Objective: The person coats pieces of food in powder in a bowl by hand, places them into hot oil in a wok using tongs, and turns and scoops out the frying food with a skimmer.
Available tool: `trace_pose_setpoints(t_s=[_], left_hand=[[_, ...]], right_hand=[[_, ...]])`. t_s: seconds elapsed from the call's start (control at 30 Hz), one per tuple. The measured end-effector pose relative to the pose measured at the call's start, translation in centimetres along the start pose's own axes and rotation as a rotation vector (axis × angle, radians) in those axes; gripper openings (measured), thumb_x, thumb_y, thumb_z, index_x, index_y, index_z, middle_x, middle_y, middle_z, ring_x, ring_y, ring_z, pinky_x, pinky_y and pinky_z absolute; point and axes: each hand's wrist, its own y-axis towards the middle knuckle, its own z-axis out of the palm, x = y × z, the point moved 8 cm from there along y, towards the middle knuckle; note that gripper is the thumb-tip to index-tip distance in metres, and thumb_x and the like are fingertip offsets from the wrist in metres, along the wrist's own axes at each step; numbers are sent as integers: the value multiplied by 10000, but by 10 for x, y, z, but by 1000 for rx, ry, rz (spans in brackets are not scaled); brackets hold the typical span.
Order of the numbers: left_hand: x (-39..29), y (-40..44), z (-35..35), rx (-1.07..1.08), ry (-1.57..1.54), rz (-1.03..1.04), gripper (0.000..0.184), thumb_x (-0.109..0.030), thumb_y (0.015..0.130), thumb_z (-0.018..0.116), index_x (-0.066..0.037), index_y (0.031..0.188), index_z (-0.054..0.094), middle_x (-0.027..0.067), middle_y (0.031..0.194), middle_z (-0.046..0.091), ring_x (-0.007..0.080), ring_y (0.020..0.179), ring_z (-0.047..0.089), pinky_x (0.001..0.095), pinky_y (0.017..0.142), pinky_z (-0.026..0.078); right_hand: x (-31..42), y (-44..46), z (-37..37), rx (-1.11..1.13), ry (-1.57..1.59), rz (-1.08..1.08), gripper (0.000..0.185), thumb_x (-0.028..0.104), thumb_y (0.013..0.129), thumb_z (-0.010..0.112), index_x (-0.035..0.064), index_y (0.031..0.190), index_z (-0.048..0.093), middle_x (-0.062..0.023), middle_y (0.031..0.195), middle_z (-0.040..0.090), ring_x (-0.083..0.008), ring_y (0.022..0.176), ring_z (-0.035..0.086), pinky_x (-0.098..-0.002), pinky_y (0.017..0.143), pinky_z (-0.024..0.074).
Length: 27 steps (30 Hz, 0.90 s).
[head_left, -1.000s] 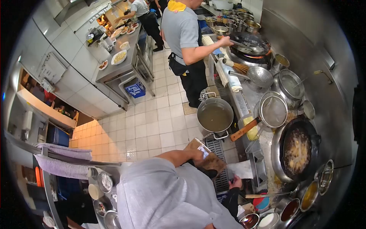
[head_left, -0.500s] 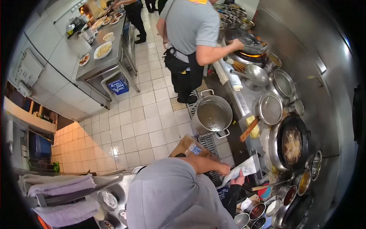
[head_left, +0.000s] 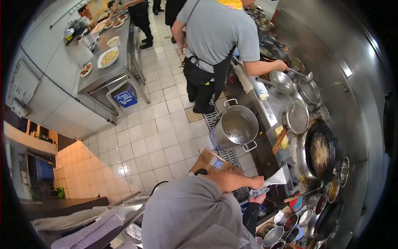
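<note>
A white cloth [head_left: 277,178] is between my two hands at the edge of the stove counter. My left hand [head_left: 256,181] is closed on it from above. Just below, my right hand [head_left: 258,198], at the end of a black sleeve, grips a bunched greyish part of it. A loose white corner spreads toward the stove. To the right of my hands, a wok [head_left: 320,151] holds pale foaming contents. A wooden-handled utensil [head_left: 296,197] lies nearby.
A large steel pot [head_left: 237,126] stands on the floor beside a flattened cardboard piece [head_left: 207,162]. A co-worker [head_left: 222,37] stands at the stove, hand on a ladle. Several seasoning bowls [head_left: 291,223] crowd the lower right. A strainer [head_left: 297,116] rests by the wok.
The cloth has gone from stretched out to more bunched between my hands. The co-worker's hand has shifted from the wok to a ladle. My view has shifted slightly.
</note>
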Motion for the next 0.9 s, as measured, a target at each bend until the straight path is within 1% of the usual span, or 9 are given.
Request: trace_pose_setpoints(t_s=[0.27,0.4,0.5,0.63,0.67,0.7,0.77,0.87,0.9], left_hand=[[-4,4,16,58,-29,-116,273,-281,793,651,-14,840,675,198,875,679,320,872,669,430,752,502],[-44,2,-3,326,44,-129,198,-248,798,669,-53,828,692,114,810,664,178,746,609,344,663,483],[22,46,31,141,-416,-161,225,-272,804,659,-60,753,715,112,719,669,192,648,622,359,582,490],[0,57,18,5,-562,-130,225,-286,810,712,-96,927,688,53,820,644,144,779,588,320,663,472],[-13,60,17,46,-632,-133,249,-288,811,721,-105,974,674,50,842,638,143,823,586,319,692,470],[-25,65,20,86,-704,-135,281,-289,812,730,-114,1020,660,47,865,633,142,868,584,318,720,468],[-49,78,26,140,-599,-37,327,-309,823,723,-111,1066,632,83,891,636,203,901,605,351,774,476],[-72,79,31,105,-22,239,356,-341,868,664,-102,1123,600,156,976,647,302,984,619,408,855,478],[-78,76,33,74,243,356,362,-353,887,636,-98,1140,591,183,1013,651,337,1016,621,428,881,477]], right_hand=[[12,18,-31,-257,-188,-89,348,225,991,493,8,1260,534,-139,1109,641,-279,947,653,-434,782,555],[38,24,-36,-264,-171,-128,369,270,990,490,-5,1226,561,-127,1091,647,-260,932,646,-401,777,538],[58,30,-65,-383,-306,-159,383,307,990,483,-8,1178,594,-115,1082,651,-245,921,640,-374,775,528],[52,53,-143,-522,-239,95,339,256,963,466,-3,1120,619,-104,1038,661,-259,871,647,-389,803,527],[38,69,-129,-272,150,113,311,244,957,463,14,1084,627,-102,1013,669,-266,867,658,-396,784,533],[36,70,-137,-318,94,121,303,240,954,467,17,1082,627,-102,1017,670,-266,878,661,-401,780,534],[42,62,-130,-409,-20,133,287,230,949,476,23,1078,627,-100,1024,672,-265,899,667,-412,771,536],[68,75,-102,-21,-718,-169,223,167,934,500,-3,1036,603,-99,997,664,-238,843,645,-391,744,525],[72,64,-63,-130,-261,4,202,150,938,492,-6,1005,600,-95,972,664,-219,817,632,-373,737,521]])
